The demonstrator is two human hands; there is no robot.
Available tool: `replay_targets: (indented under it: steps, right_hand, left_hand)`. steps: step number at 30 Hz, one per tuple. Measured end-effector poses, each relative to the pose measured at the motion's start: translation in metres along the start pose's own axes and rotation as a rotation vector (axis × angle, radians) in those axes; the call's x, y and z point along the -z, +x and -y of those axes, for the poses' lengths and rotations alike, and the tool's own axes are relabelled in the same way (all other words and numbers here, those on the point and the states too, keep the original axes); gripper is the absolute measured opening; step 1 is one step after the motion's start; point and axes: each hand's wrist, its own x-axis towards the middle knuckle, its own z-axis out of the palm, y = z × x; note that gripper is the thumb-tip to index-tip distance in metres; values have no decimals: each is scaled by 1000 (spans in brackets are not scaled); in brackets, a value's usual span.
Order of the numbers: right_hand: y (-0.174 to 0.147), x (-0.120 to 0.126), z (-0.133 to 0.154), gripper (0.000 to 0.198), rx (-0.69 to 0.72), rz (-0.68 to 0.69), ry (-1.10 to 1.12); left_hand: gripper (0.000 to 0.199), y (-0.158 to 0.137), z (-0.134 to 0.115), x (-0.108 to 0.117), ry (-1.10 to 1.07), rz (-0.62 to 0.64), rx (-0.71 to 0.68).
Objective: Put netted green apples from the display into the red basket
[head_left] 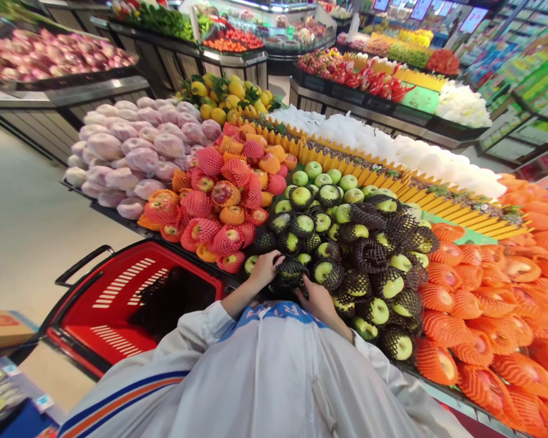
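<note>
A green apple in a black foam net (290, 272) sits between my hands at the near edge of the apple pile. My left hand (265, 269) grips its left side, thumb and fingers closed on the netting. From the right, my right hand (318, 295) holds the lower edge of the same net with bent fingers. More netted green apples (329, 274) lie around and beyond it, and several bare green apples (314, 170) are heaped at the back. The apple's underside is hidden.
A red shopping basket (77, 316) with dark netting inside stands at the left. Apples in pink and orange nets (231, 194) lie left of the green ones; orange-netted fruit (466, 304) lies right. Wrapped pinkish fruit (137, 146) and a yellow divider (356, 170) border the display.
</note>
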Motion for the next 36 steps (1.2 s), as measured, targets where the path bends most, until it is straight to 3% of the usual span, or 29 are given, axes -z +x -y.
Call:
replay_targets:
  steps: [8,13,16,24,29,36]
  right_hand:
    - [3,-10,-8,68,43,-7,111]
    - [2,-9,-9,77,85,-71,162]
    - [0,-3,-4,82,149,-173,234]
    - [-10,11,8,77,223,-311,520]
    - [-13,19,8,73,313,-376,579]
    - [-13,30,4,52,292,-358,739]
  left_hand:
    - [21,-5,-7,-4,-76,9,34]
    - [15,-6,-7,-6,-289,-15,60]
    - [31,-6,-6,-9,-466,-12,104]
    - [56,-29,-16,-13,-841,135,216]
    - [49,-37,-17,-13,-1020,304,293]
    - [45,-37,-7,-24,-1072,416,405]
